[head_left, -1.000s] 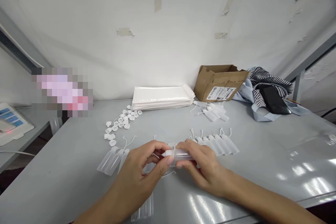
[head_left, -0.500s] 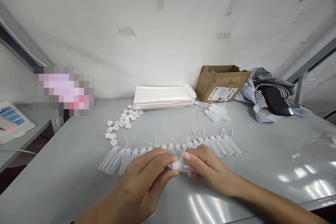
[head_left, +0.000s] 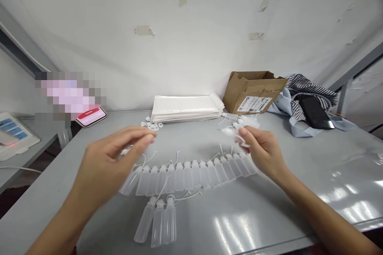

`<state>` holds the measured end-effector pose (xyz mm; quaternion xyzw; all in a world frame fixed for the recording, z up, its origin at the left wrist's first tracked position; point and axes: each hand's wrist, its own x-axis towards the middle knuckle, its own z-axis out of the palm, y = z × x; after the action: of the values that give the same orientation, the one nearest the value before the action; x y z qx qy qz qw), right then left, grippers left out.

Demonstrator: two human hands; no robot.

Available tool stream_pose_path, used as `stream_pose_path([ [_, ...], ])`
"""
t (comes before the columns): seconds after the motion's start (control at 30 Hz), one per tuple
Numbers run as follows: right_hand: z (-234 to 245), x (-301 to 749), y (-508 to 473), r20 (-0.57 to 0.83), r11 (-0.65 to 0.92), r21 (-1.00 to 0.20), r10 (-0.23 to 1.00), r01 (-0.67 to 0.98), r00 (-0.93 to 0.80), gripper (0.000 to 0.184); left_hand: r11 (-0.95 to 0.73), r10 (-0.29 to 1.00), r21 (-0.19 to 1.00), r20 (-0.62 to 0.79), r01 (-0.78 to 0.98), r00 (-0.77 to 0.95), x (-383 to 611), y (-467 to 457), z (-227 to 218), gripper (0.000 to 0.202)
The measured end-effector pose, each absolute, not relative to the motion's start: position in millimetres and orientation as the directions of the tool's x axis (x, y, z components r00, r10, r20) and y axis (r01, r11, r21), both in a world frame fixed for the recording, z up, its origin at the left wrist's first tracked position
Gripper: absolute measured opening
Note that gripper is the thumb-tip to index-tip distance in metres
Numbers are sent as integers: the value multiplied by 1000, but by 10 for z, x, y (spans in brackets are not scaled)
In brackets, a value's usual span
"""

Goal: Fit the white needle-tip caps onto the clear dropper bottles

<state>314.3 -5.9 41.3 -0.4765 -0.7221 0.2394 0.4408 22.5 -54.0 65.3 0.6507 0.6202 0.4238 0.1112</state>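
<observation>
My left hand (head_left: 115, 157) is raised at the left, thumb and fingertips pinched together beside the small white caps (head_left: 148, 124); whatever lies between the tips is hidden. My right hand (head_left: 263, 147) grips a small translucent plastic bottle (head_left: 229, 132), smeared by motion, above the table. Below and between my hands runs a row of similar clear bottles (head_left: 179, 177) with thin white straps at their necks. Three more bottles (head_left: 160, 223) lie nearer to me. Behind my right hand is a loose group of clear bottles (head_left: 249, 119).
A stack of white padded envelopes (head_left: 187, 107) lies against the wall. To its right stand an open cardboard box (head_left: 254, 91) and striped cloth (head_left: 317, 87) with a black phone (head_left: 315, 111) on it. Another phone (head_left: 91, 116), partly pixelated, leans at the left edge of the grey table (head_left: 269, 219).
My hands have come apart from over the bottle row. The left moved left and up to the caps, the right moved right and up with a bottle. Three nearer bottles are now uncovered.
</observation>
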Motion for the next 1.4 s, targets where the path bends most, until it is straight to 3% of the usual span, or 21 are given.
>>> stream_pose_path([
  [0.07, 391, 3279, 118, 586, 465, -571, 808, 677, -61, 44, -3, 912, 709, 292, 705, -289, 102, -424, 650, 27],
  [0.13, 346, 3389, 275, 647, 419, -459, 762, 783, -28, 39, 80, 934, 702, 195, 708, -299, 17, -329, 614, 31],
  [0.47, 25, 3589, 633, 552, 294, -232, 824, 927, -123, 35, 122, 948, 606, 163, 786, -272, -86, -206, 501, 34],
  [0.77, -47, 3612, 640, 618, 249, -138, 778, 959, -113, 36, 152, 974, 345, 107, 926, -200, -155, -205, 581, 31],
  [0.9, 46, 3462, 497, 695, 394, -177, 699, 902, -169, 25, 197, 979, 228, 13, 954, -206, -253, -264, 617, 29],
  [1.07, 180, 3021, 65, 747, 696, -228, 573, 681, -336, 12, 249, 966, 128, -100, 960, -238, -310, -331, 570, 49],
  [1.27, 177, 2598, -464, 614, 854, -326, 518, 407, -596, 16, 317, 933, 107, -214, 943, -289, -321, -245, 434, 51],
  [1.4, 144, 2492, -645, 583, 919, -230, 395, 322, -711, 23, 330, 916, 163, -294, 930, -273, -356, -147, 351, 46],
])
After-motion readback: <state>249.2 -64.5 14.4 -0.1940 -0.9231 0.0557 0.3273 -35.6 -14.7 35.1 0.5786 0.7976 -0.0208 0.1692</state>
